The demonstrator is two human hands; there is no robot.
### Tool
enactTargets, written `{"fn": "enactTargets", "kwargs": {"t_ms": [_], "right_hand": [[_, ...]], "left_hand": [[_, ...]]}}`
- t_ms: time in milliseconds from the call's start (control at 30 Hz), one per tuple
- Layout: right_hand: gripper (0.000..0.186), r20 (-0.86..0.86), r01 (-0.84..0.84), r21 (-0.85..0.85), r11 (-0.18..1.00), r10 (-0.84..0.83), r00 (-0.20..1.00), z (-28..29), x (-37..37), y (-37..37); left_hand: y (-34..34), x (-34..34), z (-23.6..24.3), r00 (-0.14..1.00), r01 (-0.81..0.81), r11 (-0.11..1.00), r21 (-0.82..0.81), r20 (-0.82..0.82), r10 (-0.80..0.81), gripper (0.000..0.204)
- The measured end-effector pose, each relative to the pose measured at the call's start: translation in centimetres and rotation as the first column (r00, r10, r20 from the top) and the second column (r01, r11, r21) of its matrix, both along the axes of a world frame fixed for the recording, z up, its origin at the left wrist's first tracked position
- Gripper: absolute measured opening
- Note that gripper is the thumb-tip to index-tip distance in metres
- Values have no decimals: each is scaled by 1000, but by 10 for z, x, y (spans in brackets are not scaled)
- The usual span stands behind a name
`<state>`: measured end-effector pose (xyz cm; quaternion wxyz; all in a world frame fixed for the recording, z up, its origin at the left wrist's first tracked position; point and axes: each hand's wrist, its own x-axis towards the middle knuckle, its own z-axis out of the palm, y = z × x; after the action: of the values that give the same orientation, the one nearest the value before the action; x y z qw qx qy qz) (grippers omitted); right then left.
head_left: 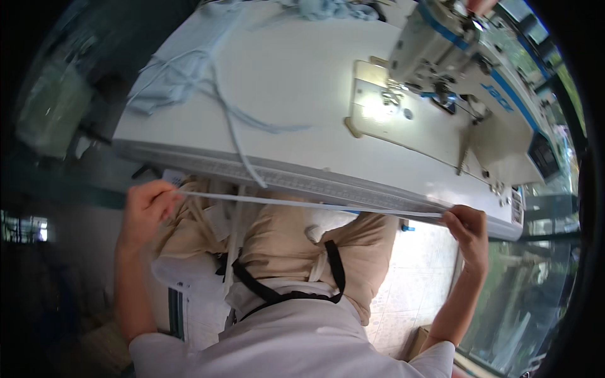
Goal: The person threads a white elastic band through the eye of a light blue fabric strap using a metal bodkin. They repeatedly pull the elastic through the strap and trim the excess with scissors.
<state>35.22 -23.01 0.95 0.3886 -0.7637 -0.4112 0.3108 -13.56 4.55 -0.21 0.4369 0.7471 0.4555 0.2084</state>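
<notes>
A narrow pale strip of fabric [296,203] is stretched taut between my two hands, just in front of the table's near edge. My left hand [150,205] pinches its left end, and my right hand [466,223] pinches the right end between thumb and fingers. Behind the strip, a ruler scale [283,178] runs along the table's front edge. More light-blue strips [230,113] lie loosely on the left of the table, one of them hanging over the edge close to the stretched strip.
On the right of the white table [283,75] stands a sewing machine [454,69], its lamp lighting the metal needle plate [378,116]. Light-blue fabric [170,82] lies at the table's left, and a crumpled blue heap [328,7] at the far edge. Beige cloth [189,227] hangs below my left hand.
</notes>
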Motion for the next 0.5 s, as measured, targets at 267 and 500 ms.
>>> {"fn": "enactTargets", "kwargs": {"t_ms": [267, 500], "right_hand": [[16, -18, -439, -89, 894, 439, 898, -13, -37, 18], [13, 252, -134, 143, 981, 95, 963, -7, -19, 4]], "left_hand": [[8, -27, 12, 262, -359, 815, -455, 789, 556, 13], [49, -80, -7, 373, 401, 870, -286, 919, 130, 21]]}}
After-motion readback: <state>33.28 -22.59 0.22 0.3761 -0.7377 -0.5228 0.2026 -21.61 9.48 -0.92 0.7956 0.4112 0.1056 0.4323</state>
